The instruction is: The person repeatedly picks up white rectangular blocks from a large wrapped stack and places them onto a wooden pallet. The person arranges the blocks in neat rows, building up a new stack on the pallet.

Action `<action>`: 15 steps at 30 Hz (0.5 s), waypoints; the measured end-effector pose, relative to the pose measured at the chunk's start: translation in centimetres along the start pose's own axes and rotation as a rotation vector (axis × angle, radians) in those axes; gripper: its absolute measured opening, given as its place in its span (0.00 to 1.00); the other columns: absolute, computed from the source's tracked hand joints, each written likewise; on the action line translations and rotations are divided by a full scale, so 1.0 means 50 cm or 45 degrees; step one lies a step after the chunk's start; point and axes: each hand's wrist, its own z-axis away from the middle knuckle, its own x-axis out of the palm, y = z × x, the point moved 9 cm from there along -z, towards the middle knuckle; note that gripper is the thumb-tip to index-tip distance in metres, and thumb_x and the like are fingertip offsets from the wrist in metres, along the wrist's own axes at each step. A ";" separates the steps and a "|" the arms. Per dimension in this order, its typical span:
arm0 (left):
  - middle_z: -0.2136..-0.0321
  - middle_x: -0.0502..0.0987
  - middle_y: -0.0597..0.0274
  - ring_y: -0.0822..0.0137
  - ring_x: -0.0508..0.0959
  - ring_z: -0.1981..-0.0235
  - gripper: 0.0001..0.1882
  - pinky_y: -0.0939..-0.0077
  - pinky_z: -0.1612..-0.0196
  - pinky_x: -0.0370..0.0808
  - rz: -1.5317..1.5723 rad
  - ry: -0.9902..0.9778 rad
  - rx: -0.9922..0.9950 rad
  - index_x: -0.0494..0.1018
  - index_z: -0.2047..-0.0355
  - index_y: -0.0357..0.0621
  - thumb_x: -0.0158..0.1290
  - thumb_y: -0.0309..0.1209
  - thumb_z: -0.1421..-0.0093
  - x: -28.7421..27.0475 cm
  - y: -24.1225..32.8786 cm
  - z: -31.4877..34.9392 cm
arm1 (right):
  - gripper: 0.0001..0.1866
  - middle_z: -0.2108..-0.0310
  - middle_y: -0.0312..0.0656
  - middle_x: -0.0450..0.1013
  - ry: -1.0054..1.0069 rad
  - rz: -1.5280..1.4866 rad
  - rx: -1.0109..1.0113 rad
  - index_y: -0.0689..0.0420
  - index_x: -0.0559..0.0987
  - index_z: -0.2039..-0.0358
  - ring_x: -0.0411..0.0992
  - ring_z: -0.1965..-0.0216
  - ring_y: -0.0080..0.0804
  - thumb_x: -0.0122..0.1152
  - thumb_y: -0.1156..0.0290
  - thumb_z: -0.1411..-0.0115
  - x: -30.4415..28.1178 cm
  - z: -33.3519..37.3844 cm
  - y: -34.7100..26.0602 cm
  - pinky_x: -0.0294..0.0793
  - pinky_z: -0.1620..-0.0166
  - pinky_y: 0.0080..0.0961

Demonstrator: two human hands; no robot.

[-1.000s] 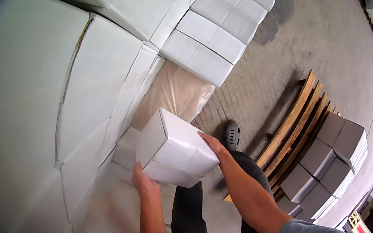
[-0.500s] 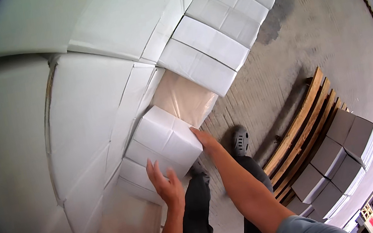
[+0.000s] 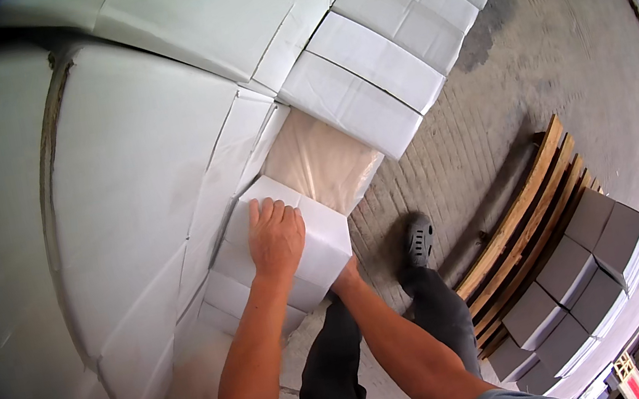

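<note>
A white carton (image 3: 316, 230) sits in the row beside a tall white stack, in front of a gap in the row. Across its top lies my left hand (image 3: 277, 237), fingers close together and curled against the cardboard. My right hand (image 3: 344, 274) grips the carton low at its near right corner; the fingers are hidden behind or under it. Another white carton (image 3: 226, 297) lies just nearer, partly covered by my left forearm. Brown wrapped goods (image 3: 320, 156) fill the gap beyond the carton, lower than the cartons around them.
Tall white cartons (image 3: 134, 164) rise close on the left. More white cartons (image 3: 367, 80) continue the row to the far right. A wooden pallet (image 3: 524, 219) and several grey-topped boxes (image 3: 559, 273) stand right of my feet on the concrete floor (image 3: 552, 64).
My left hand has come down from the air onto the carton's top. My right hand has slid from the carton's right side to its lower corner. The carton has hardly shifted.
</note>
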 end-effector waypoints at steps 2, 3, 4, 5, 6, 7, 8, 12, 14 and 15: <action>0.72 0.74 0.60 0.61 0.72 0.61 0.06 0.59 0.48 0.63 0.011 -0.045 -0.020 0.73 0.78 0.40 0.50 0.28 0.47 -0.004 -0.019 -0.003 | 0.23 0.52 0.39 0.68 0.036 -0.109 0.047 0.53 0.64 0.45 0.68 0.53 0.33 0.42 0.55 0.37 -0.007 -0.005 0.019 0.69 0.51 0.29; 0.71 0.74 0.60 0.61 0.72 0.61 0.06 0.59 0.50 0.63 -0.002 -0.109 -0.035 0.73 0.78 0.40 0.50 0.28 0.47 0.001 -0.025 -0.003 | 0.23 0.52 0.39 0.68 0.056 -0.332 0.130 0.53 0.64 0.45 0.68 0.53 0.33 0.42 0.56 0.37 0.016 0.001 0.022 0.69 0.52 0.29; 0.71 0.75 0.60 0.61 0.72 0.61 0.06 0.58 0.49 0.63 -0.022 -0.071 -0.024 0.73 0.78 0.40 0.50 0.28 0.46 0.000 -0.025 -0.005 | 0.23 0.53 0.39 0.68 0.106 -0.419 0.154 0.54 0.65 0.46 0.68 0.54 0.32 0.41 0.56 0.37 0.022 0.013 0.019 0.69 0.52 0.29; 0.70 0.75 0.61 0.61 0.72 0.61 0.06 0.57 0.49 0.63 -0.041 -0.034 -0.012 0.73 0.78 0.40 0.50 0.28 0.46 0.003 -0.028 -0.005 | 0.23 0.53 0.39 0.69 0.148 -0.513 0.167 0.54 0.65 0.46 0.69 0.55 0.32 0.41 0.56 0.37 0.035 0.014 0.017 0.70 0.53 0.29; 0.70 0.75 0.61 0.61 0.72 0.60 0.06 0.57 0.49 0.62 -0.058 0.002 0.007 0.73 0.78 0.40 0.49 0.28 0.46 0.002 -0.024 -0.009 | 0.22 0.54 0.39 0.69 0.219 -0.474 0.119 0.55 0.65 0.47 0.69 0.55 0.32 0.41 0.56 0.37 0.040 0.016 0.016 0.70 0.54 0.30; 0.69 0.75 0.61 0.61 0.71 0.60 0.07 0.55 0.47 0.61 -0.059 -0.083 -0.028 0.72 0.78 0.39 0.49 0.28 0.46 0.011 -0.027 -0.006 | 0.22 0.54 0.39 0.69 0.292 -0.435 0.072 0.55 0.66 0.47 0.70 0.56 0.32 0.41 0.57 0.37 0.041 0.020 0.009 0.71 0.55 0.30; 0.69 0.75 0.61 0.61 0.71 0.60 0.07 0.55 0.47 0.61 -0.039 -0.041 -0.014 0.72 0.77 0.39 0.49 0.28 0.45 0.009 -0.023 -0.008 | 0.23 0.55 0.39 0.70 0.318 -0.410 0.071 0.56 0.67 0.47 0.70 0.57 0.32 0.41 0.56 0.37 0.043 0.023 0.000 0.71 0.55 0.30; 0.68 0.74 0.61 0.60 0.71 0.59 0.07 0.55 0.45 0.59 -0.016 0.046 0.043 0.72 0.74 0.39 0.48 0.29 0.44 0.015 -0.020 -0.016 | 0.27 0.56 0.42 0.71 0.472 -0.363 0.113 0.60 0.70 0.50 0.71 0.58 0.33 0.43 0.50 0.39 0.017 0.019 0.020 0.71 0.57 0.30; 0.65 0.74 0.60 0.59 0.70 0.57 0.08 0.55 0.45 0.59 -0.030 -0.050 0.022 0.72 0.72 0.38 0.47 0.30 0.43 0.014 -0.011 -0.020 | 0.30 0.56 0.44 0.71 0.528 -0.201 0.204 0.62 0.71 0.52 0.71 0.58 0.36 0.43 0.47 0.40 -0.004 0.026 0.021 0.70 0.57 0.31; 0.63 0.73 0.59 0.58 0.69 0.56 0.08 0.55 0.45 0.59 -0.039 -0.149 -0.011 0.72 0.70 0.38 0.47 0.30 0.43 0.022 -0.015 -0.019 | 0.33 0.55 0.46 0.71 0.530 -0.044 0.271 0.64 0.72 0.53 0.71 0.57 0.37 0.42 0.45 0.41 -0.005 0.031 0.011 0.69 0.56 0.31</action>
